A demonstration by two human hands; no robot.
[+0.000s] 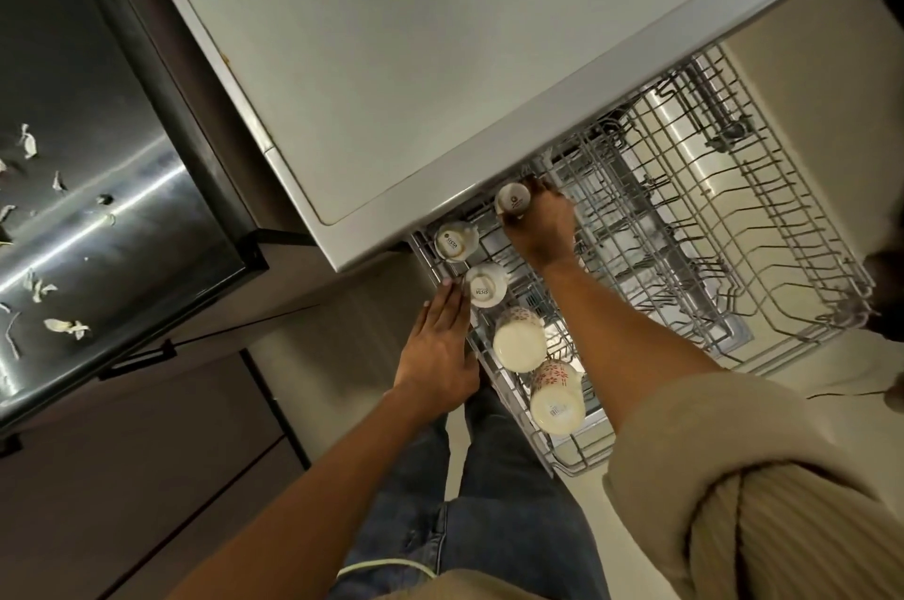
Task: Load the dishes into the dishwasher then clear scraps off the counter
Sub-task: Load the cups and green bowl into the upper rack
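Note:
The dishwasher's upper wire rack (807,276) is pulled out below the grey dishwasher top (416,61). My right hand (540,228) grips a small white cup (512,200), upside down, at the rack's back left under the top's edge. Two more white cups (455,241) (485,289) sit upside down along the rack's left side. Nearer me stand two flower-patterned mugs (519,339) (557,396), bases up. My left hand (440,350) lies flat with straight fingers on the rack's left edge, fingertips beside the second white cup.
A steel counter (98,188) at the left carries several pale scraps (66,327). Dark cabinet fronts (146,477) run below it. The rack's middle and right hold no dishes. My jeans and the pale floor (807,86) show underneath.

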